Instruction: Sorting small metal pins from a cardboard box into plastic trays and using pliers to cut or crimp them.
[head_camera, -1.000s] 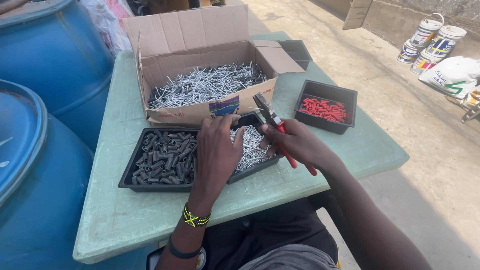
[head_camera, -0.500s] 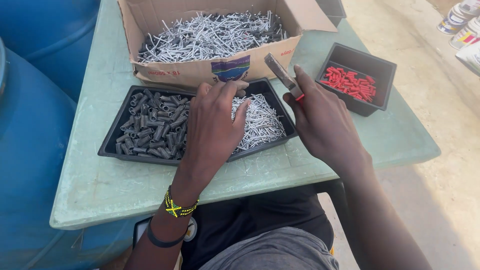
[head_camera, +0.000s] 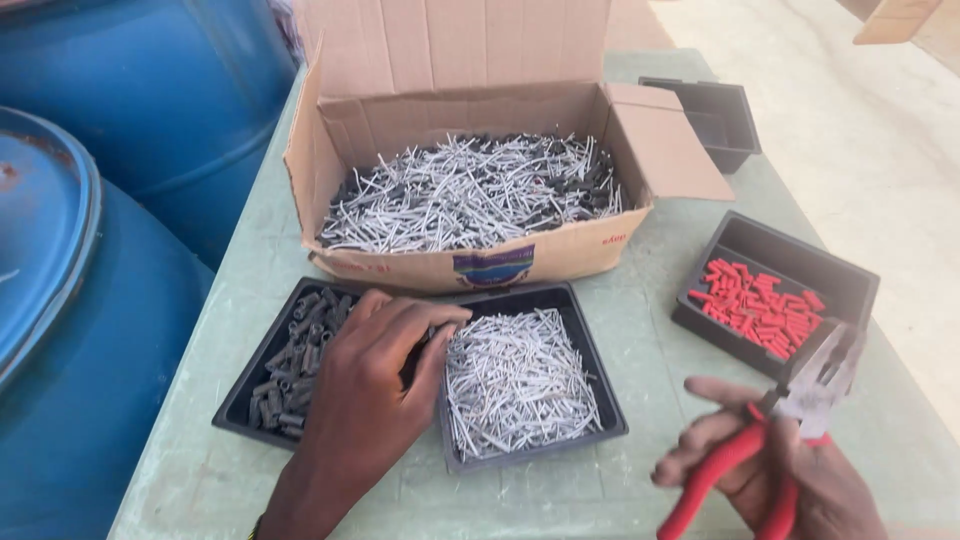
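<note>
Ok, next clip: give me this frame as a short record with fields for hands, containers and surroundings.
left hand: rests in the black divided tray, fingers at the divider between grey plugs and nails
right hand: holds red-handled pliers
cardboard box: open, full of nails
small black tray: red plugs
surface: green table
surroundings: blue barrels

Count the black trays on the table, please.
3: a two-compartment tray near the left hand, one with red pieces at right, one behind the cardboard box.
</note>
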